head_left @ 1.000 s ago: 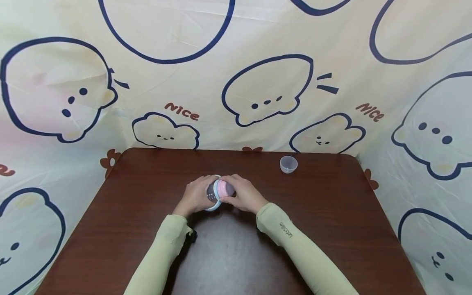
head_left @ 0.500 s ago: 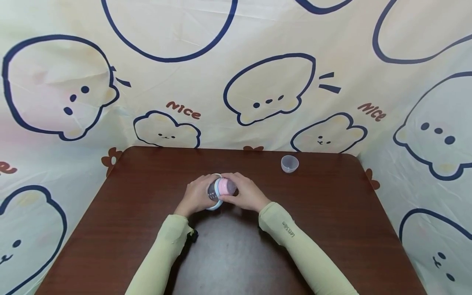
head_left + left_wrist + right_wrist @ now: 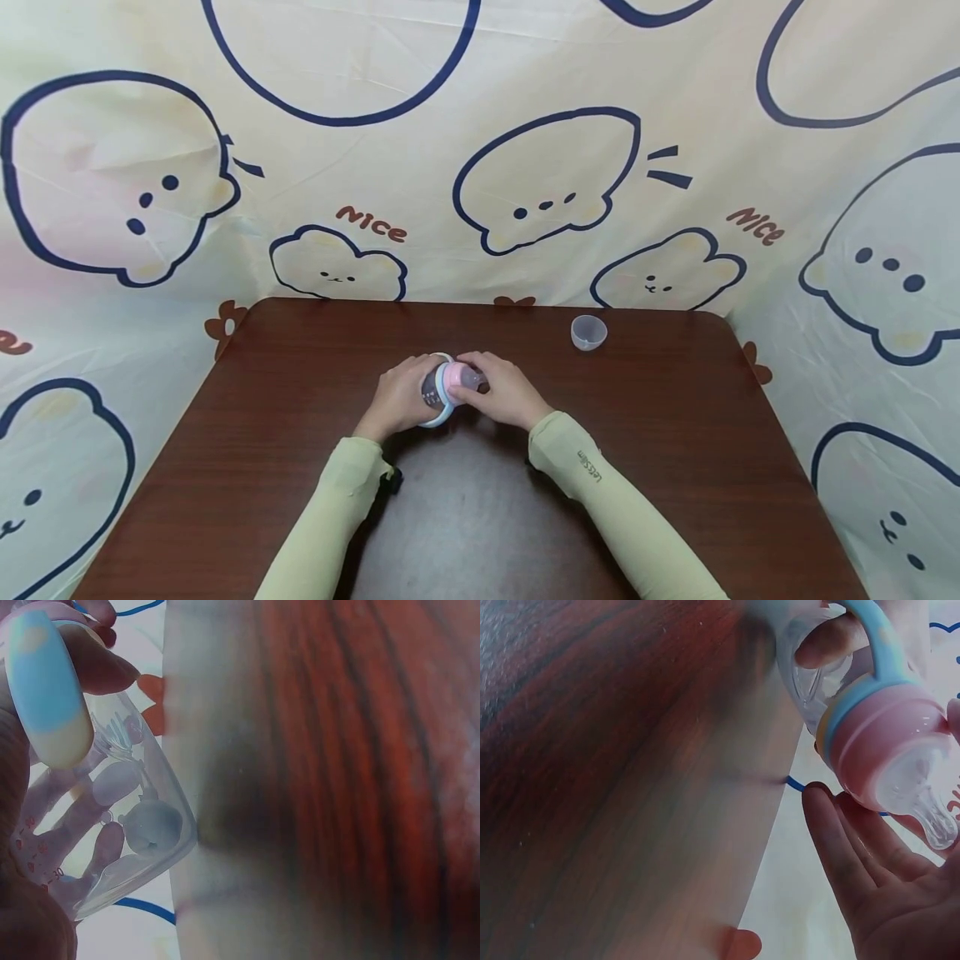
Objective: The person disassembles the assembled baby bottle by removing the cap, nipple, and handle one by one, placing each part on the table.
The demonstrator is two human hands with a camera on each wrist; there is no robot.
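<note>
Your left hand [image 3: 401, 396] is wrapping its fingers round the clear body of the baby bottle [image 3: 442, 387], gripping it over the middle of the desk [image 3: 285, 467], nearer the back edge than the front; in the left wrist view the see-through bottle wall with its printed markings is lying against your palm, and a pale blue handle [image 3: 45, 690] is curving past your fingertips; the bottle is lying tilted on its side, teat end pointing to the right; the pink collar [image 3: 452, 382] is sitting between your two hands, with the clear teat [image 3: 930, 806] sticking out beyond it; your right hand [image 3: 504, 393] is closing round that pink collar from the right, fingers curling over it in the head view, while the right wrist view is showing fingers lying along its underside; both sleeves are a pale green; further right, a small clear cap [image 3: 588, 332] is standing alone near the desk's back right corner, well apart from your hands.
</note>
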